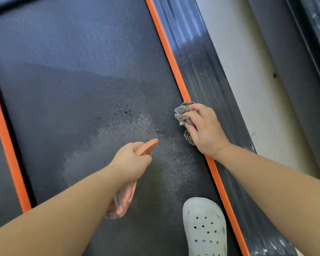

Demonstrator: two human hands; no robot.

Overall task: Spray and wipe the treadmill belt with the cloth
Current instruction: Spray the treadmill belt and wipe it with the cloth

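The treadmill belt [72,80] is dark, with a fine dotted texture and a pale wet patch near its middle. The grey cloth [181,113] is crumpled and lies at the belt's edge at 3 o'clock, gripped by the right hand [203,130]. The orange spray bottle [148,145], held in the left hand [133,161], points its nozzle toward 1 o'clock.

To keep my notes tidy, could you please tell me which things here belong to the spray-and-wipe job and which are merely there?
In the job: treadmill belt; spray bottle, held in the left hand; cloth, gripped by the right hand at the belt's right edge.
Just there: white clog on the belt; orange trim; side rail; floor.
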